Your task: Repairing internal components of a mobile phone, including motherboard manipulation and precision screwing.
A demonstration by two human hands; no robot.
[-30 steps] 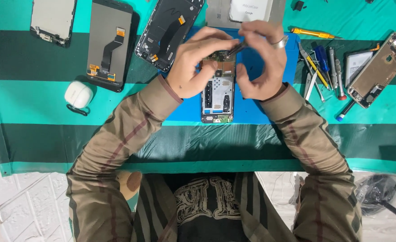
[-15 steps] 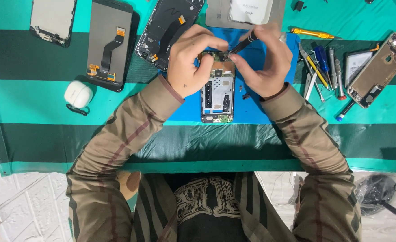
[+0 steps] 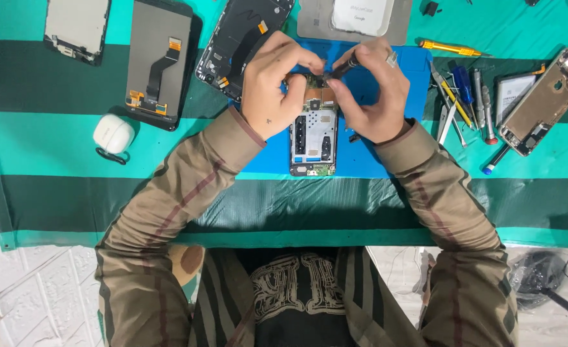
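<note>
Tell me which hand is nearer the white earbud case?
Left. The left hand is on the opened phone, right of the case; the right hand is farther right.

Both hands are hunched over an opened phone (image 3: 313, 136) lying on a blue mat (image 3: 367, 151). The left hand (image 3: 272, 88) pinches the phone's top edge, fingers curled right onto the board. The right hand (image 3: 370, 96) grips a dark screwdriver (image 3: 342, 66), tip down just beside the left fingertips. Out past the right knuckles there's a bunch of tools (image 3: 464, 99) and a gold phone frame (image 3: 541, 103). Beyond the left knuckles lies a black phone frame (image 3: 242, 42).
</note>
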